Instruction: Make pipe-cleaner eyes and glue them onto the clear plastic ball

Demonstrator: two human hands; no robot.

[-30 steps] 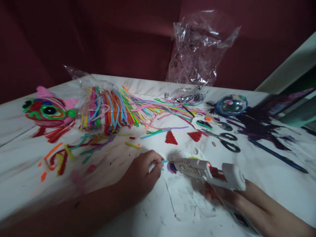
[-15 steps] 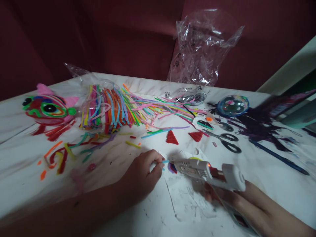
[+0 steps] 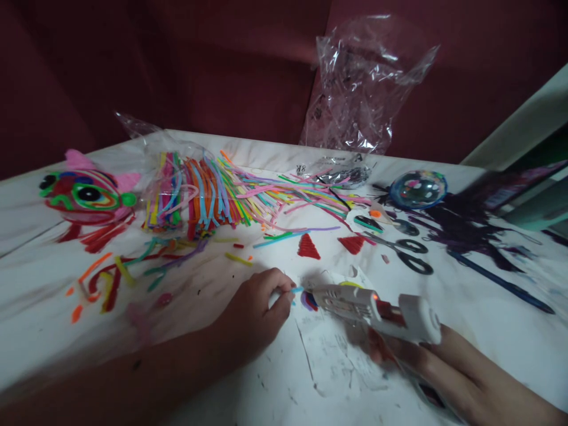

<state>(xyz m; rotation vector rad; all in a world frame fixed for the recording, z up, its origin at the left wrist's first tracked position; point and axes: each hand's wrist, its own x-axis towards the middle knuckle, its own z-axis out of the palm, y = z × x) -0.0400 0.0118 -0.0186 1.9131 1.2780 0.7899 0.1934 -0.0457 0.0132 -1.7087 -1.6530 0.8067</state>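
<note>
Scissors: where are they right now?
In the head view, the scissors lie right of centre, just right of the nearest red triangle and beyond the white glue gun.

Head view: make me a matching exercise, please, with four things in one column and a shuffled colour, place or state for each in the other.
1. glue gun
2. light-blue strip
3. scissors
4. two triangles

A. red
B. pinched in the left hand
C. lying with dark finger loops
D. held in the right hand

Pairs: 1-D, 2-B, 3-C, 4-A
</note>
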